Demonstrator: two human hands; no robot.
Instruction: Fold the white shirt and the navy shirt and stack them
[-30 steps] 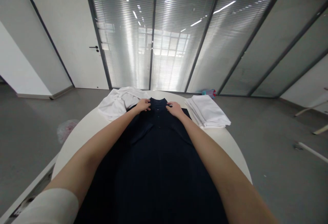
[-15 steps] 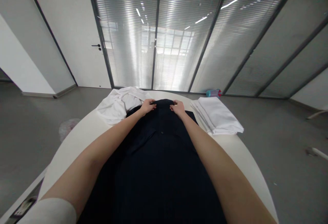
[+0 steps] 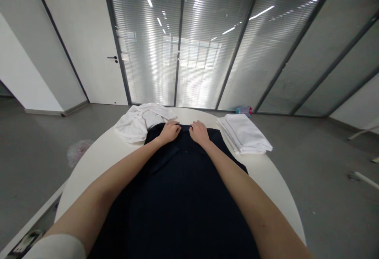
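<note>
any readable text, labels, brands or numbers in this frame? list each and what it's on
None readable.
Dark shirt under the left hand and right hand: no visible print or tag.
Folded white stack and crumpled white garment: plain.
Bottle on the floor: too small and blurred to read.

Both arms outstretched; left hand (image 3: 169,132), right hand (image 3: 199,132) palms down, side by side.

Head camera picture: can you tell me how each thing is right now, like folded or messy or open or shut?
dark shirt: spread flat on the table, top edge under both hands
left hand: pressing down on the shirt's top
right hand: pressing down beside it
white stack: neatly folded
white garment: crumpled, unfolded
door: shut
blinds: lowered
</note>
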